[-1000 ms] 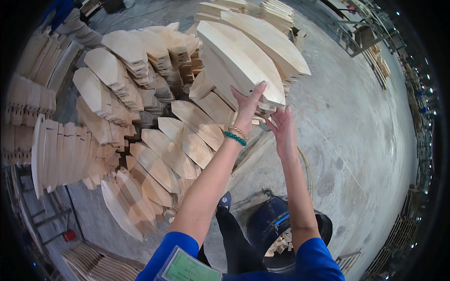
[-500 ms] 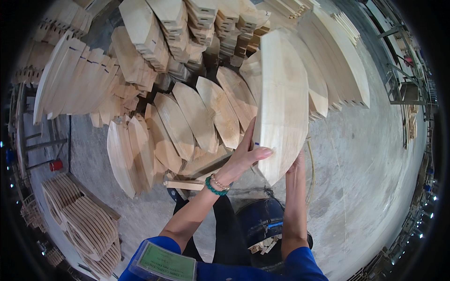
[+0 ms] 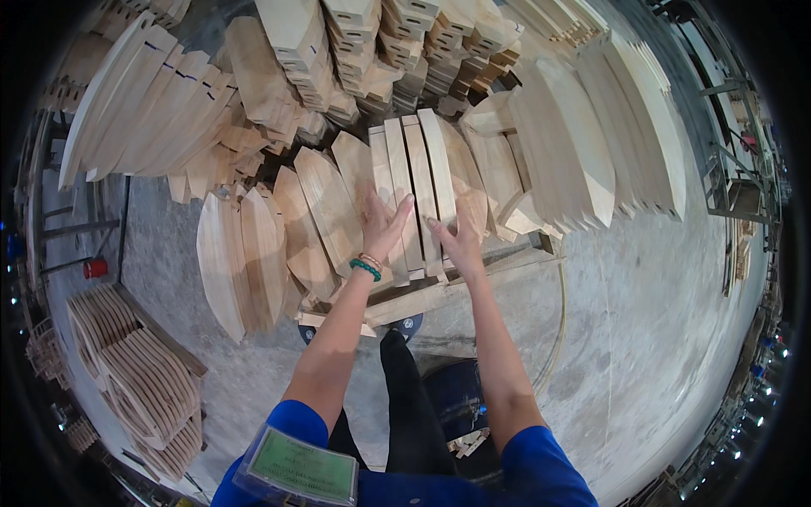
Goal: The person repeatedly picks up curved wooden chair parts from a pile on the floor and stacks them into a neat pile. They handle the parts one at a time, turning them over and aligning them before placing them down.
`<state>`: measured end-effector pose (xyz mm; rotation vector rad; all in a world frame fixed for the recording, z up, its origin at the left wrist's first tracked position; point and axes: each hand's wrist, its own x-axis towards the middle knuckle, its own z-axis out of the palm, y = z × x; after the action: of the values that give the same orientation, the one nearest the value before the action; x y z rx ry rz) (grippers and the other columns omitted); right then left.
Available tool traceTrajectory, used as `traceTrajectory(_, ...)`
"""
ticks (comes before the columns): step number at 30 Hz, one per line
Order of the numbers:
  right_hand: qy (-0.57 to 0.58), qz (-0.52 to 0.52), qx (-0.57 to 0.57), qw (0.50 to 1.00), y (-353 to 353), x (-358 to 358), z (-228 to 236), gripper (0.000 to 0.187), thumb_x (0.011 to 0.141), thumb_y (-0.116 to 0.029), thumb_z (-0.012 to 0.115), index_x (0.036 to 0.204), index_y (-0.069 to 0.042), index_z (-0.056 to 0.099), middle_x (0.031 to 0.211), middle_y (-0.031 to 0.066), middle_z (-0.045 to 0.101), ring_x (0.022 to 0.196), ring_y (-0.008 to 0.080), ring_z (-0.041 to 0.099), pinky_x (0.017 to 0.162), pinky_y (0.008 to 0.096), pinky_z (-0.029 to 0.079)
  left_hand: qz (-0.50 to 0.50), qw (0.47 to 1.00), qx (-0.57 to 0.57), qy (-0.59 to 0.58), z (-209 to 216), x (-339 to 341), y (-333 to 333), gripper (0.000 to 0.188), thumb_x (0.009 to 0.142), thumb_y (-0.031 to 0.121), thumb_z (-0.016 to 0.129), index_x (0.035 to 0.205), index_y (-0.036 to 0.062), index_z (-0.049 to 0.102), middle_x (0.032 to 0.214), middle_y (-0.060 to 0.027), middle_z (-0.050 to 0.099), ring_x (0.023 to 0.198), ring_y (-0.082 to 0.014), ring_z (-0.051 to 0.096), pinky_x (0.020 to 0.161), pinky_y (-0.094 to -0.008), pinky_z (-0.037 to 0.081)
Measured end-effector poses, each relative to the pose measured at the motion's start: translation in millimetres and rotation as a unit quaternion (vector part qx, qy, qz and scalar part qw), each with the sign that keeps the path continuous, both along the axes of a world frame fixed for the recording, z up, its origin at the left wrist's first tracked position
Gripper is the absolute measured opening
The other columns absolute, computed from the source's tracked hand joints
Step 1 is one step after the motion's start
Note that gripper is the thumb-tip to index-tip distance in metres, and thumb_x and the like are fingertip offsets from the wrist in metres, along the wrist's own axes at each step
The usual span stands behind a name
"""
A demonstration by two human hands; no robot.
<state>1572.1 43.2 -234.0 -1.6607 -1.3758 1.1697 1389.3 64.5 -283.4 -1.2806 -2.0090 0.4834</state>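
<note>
Between my two hands several pale wooden boards (image 3: pixel 420 182) stand on edge, side by side, narrow edges upward, in the middle of the row. My left hand (image 3: pixel 384 226) presses against their left side, its thumb lying over the top edges and its fingers partly blurred. On the right side, my right hand (image 3: pixel 460 242) grips the boards, thumb on an edge and fingers along the outer face. Leaning to the left of them are wide boards with curved, pointed ends (image 3: pixel 325 198). The lower ends of the held boards rest near a wooden rail (image 3: pixel 439 300).
Tall stacks of wooden pieces (image 3: pixel 291 38) stand behind. Large curved boards (image 3: pixel 562 144) lean at the right, more (image 3: pixel 139 110) at the far left. Curved wooden frames (image 3: pixel 144 372) are stacked lower left. A dark blue bin (image 3: pixel 452 393) with offcuts sits by my legs.
The board I held up has come down and left into the row, its narrow edge now upward among other boards. Both hands moved left, and the view shifted slightly.
</note>
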Motion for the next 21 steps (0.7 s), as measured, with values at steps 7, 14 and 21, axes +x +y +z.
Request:
traceTrajectory(7, 0.062, 0.004, -0.062, 0.996, -12, 9, -53, 0.07, 0.085, -0.035, 0.066, 0.139, -0.001, 0.038, 0.104, 0.0155, 0.062, 0.087, 0.016, 0.06, 0.075, 0.028, 0.048, -0.123, 0.496, 0.061, -0.858, -10, 27, -14, 0.096, 0.079, 0.037, 0.07, 0.143, -0.0075, 0.013, 0.142, -0.0274, 0.032, 0.132, -0.0354, 0.035, 0.108, -0.0389, 0.03)
traceTrajectory(14, 0.162, 0.013, -0.078, 0.984, -3, 23, -58, 0.067, 0.088, -0.035, 0.063, 0.139, 0.002, 0.038, 0.129, 0.0145, 0.052, 0.118, 0.0186, 0.049, 0.1, 0.0292, 0.037, -0.116, 0.478, 0.047, -0.869, 13, 34, -15, 0.093, 0.079, 0.032, 0.071, 0.143, -0.0036, 0.015, 0.139, -0.0238, 0.038, 0.127, -0.0312, 0.042, 0.104, -0.037, 0.035)
traceTrajectory(21, 0.186, 0.017, -0.09, 0.978, -3, 24, -56, 0.06, 0.091, -0.033, 0.06, 0.137, 0.0, 0.041, 0.128, 0.0115, 0.053, 0.119, 0.0171, 0.048, 0.1, 0.0288, 0.036, -0.127, 0.47, 0.09, -0.869, 3, 31, -14, 0.082, 0.083, 0.029, 0.065, 0.144, 0.002, 0.018, 0.133, -0.0218, 0.045, 0.115, -0.0307, 0.054, 0.095, -0.0377, 0.044)
